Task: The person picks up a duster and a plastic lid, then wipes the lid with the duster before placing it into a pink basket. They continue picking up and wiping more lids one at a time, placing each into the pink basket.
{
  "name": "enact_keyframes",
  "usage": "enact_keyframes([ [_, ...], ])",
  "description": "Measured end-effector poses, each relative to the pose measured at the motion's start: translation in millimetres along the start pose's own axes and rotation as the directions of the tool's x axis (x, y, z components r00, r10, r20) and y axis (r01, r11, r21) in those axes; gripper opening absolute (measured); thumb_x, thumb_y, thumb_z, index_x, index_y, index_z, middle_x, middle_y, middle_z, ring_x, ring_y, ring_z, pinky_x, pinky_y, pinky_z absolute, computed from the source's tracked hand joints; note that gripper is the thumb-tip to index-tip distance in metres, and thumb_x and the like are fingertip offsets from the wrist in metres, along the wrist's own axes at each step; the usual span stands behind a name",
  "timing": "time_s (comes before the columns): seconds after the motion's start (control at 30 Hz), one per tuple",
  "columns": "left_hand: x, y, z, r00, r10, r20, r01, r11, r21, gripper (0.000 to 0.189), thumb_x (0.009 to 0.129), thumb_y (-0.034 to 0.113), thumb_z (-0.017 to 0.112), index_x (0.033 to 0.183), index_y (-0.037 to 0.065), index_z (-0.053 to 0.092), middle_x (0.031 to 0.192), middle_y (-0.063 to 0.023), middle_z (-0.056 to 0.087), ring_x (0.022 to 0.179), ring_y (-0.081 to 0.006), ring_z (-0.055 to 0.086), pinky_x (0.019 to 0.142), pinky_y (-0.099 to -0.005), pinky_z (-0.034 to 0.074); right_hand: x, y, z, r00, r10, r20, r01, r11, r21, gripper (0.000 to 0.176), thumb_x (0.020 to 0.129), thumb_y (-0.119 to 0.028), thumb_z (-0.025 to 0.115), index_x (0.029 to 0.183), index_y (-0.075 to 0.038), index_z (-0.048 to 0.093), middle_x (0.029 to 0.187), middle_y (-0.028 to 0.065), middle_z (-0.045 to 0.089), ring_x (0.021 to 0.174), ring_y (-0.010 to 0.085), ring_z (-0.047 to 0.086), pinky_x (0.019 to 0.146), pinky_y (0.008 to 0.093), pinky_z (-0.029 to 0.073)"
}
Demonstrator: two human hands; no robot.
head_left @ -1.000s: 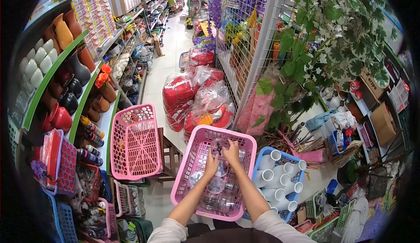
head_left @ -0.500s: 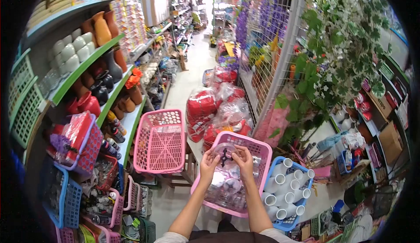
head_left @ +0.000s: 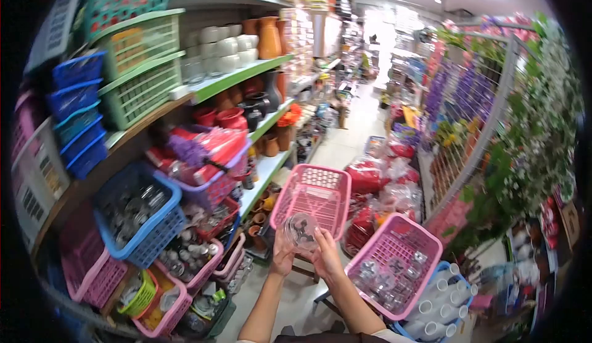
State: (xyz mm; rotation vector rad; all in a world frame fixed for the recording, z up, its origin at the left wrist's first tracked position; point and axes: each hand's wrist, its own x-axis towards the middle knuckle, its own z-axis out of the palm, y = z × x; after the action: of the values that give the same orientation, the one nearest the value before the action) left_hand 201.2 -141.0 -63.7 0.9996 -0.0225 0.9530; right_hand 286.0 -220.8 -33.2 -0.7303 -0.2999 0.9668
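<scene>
A clear round container with a dark pattern is held up between both hands, in front of an empty pink basket. My left hand grips its left side, and my right hand has its fingers against the right side. To the right of my hands stands another pink basket with several clear glass-like pieces in its lower part. Beside it, a blue basket holds several white vases.
Shelves with vases line the left. A blue basket of clear items and a purple basket stand at the left. Plastic-wrapped red goods lie before a wire rack. The aisle floor runs ahead.
The view has turned left. Both hands, with the clear container, have moved from over the filled pink basket to in front of the empty one.
</scene>
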Motion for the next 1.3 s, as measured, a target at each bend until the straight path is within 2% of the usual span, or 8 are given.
enact_keyframes([
  [0.23,-32,84,-86,0.878,0.113,-0.466,-0.137,0.990,-0.019,0.061,0.091,0.052,0.033,0.131,0.007,0.037,0.125,-0.0123,0.050,0.113,-0.0265,0.050,0.094,-0.0398,0.042,0,70,86,0.872,0.283,0.400,-0.232,0.958,-0.171,0.037,0.096,-0.028,0.036,0.121,-0.001,0.038,0.113,0.0168,0.052,0.097,0.0311,0.059,0.084,0.0439,0.050],
  [0.43,-51,140,-96,0.829,0.194,-0.524,-0.257,0.965,-0.051,0.061,0.091,0.053,0.035,0.137,0.013,0.031,0.133,-0.0110,0.043,0.121,-0.0270,0.043,0.099,-0.0434,0.038,22,110,116,0.864,0.075,0.498,0.152,0.904,-0.400,0.033,0.091,-0.017,0.051,0.118,0.000,0.044,0.107,0.0122,0.055,0.087,0.0193,0.060,0.076,0.0299,0.049],
  [0.57,-55,154,-90,0.800,0.301,-0.520,-0.352,0.936,0.002,0.056,0.092,0.050,0.035,0.141,0.024,0.025,0.137,-0.0089,0.038,0.123,-0.0270,0.041,0.101,-0.0460,0.035,45,105,137,0.754,-0.182,0.631,0.611,0.549,-0.571,0.028,0.085,-0.008,0.056,0.110,0.002,0.049,0.102,0.0139,0.056,0.084,0.0218,0.059,0.074,0.0307,0.046],
  [0.63,-56,156,-101,0.799,0.291,-0.527,-0.348,0.937,-0.011,0.055,0.092,0.049,0.036,0.141,0.027,0.024,0.138,-0.0077,0.038,0.124,-0.0275,0.041,0.101,-0.0467,0.035,57,84,167,0.513,-0.338,0.789,0.858,0.164,-0.487,0.032,0.079,-0.004,0.057,0.109,0.002,0.049,0.100,0.0212,0.052,0.093,0.0358,0.052,0.082,0.0385,0.043],
  [0.83,-50,171,-91,0.816,0.260,-0.516,-0.298,0.954,0.010,0.055,0.093,0.050,0.033,0.142,0.026,0.024,0.140,-0.0084,0.037,0.124,-0.0292,0.041,0.102,-0.0464,0.034,138,67,237,0.277,-0.373,0.885,0.882,-0.267,-0.389,0.042,0.077,-0.007,0.055,0.117,-0.002,0.046,0.104,0.0217,0.050,0.093,0.0365,0.053,0.079,0.0422,0.046],
  [0.93,-56,170,-88,0.812,0.257,-0.524,-0.285,0.958,0.030,0.056,0.093,0.051,0.032,0.142,0.026,0.024,0.139,-0.0086,0.037,0.123,-0.0299,0.041,0.102,-0.0470,0.033,174,82,240,0.446,-0.261,0.856,0.701,-0.493,-0.516,0.044,0.073,-0.008,0.056,0.116,-0.004,0.047,0.101,0.0197,0.053,0.092,0.0356,0.056,0.073,0.0424,0.048],
  [1.07,-62,167,-102,0.788,0.271,-0.553,-0.297,0.954,0.044,0.059,0.092,0.055,0.031,0.141,0.023,0.027,0.136,-0.0091,0.041,0.121,-0.0304,0.044,0.098,-0.0481,0.038,189,88,230,0.541,-0.346,0.767,0.631,-0.436,-0.642,0.041,0.075,-0.012,0.056,0.115,-0.007,0.050,0.090,0.0180,0.057,0.076,0.0345,0.061,0.057,0.0434,0.049],
  [1.3,-79,171,-118,0.799,0.285,-0.529,-0.313,0.949,0.038,0.066,0.086,0.064,0.033,0.133,0.018,0.035,0.126,-0.0157,0.049,0.108,-0.0407,0.053,0.083,-0.0470,0.049,127,82,124,0.571,-0.391,0.722,0.717,-0.191,-0.671,0.043,0.077,-0.014,0.058,0.119,-0.015,0.053,0.085,0.0144,0.058,0.070,0.0351,0.059,0.061,0.0419,0.047],
])
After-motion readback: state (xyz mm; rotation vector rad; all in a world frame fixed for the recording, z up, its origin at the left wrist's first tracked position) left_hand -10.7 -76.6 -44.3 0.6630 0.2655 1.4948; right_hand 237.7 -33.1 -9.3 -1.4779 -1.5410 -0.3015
